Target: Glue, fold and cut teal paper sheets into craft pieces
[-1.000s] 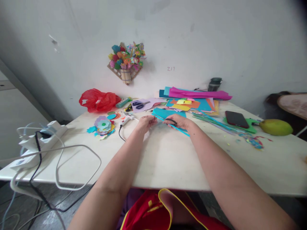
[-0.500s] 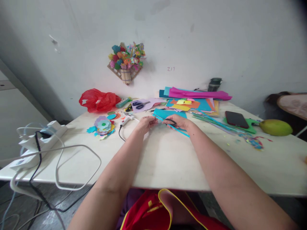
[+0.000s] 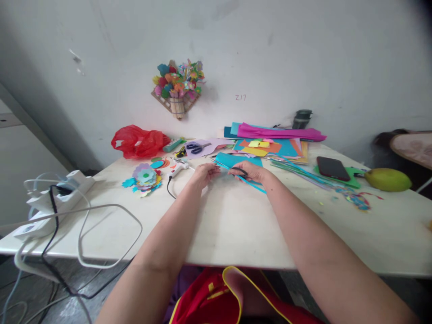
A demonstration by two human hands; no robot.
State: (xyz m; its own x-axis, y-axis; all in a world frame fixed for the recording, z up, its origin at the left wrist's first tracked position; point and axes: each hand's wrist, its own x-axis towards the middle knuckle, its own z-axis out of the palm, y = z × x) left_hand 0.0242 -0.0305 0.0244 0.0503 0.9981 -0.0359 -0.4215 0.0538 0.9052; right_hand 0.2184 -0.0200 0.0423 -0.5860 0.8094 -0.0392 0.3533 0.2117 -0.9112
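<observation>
My right hand grips a pair of black-handled scissors, its blades pointing left toward my other hand. A narrow bright-blue strip runs out from under my right fingers toward the lower right. My left hand is beside the blade tips, fingers bent and close together; what is between them is too small to make out. Just behind both hands lies a blue sheet on the table. A white glue gun rests left of my left hand.
Stacked flower cutouts, a red plastic bag and other scissors are on the left. Coloured sheets lie at the back. Rightward are thin strips, a phone and a yellow-green fruit. Cables trail from a power strip.
My left hand has shifted slightly left, away from the scissors, and its fingers look a little straighter. My right hand and the scissors stay almost in place.
</observation>
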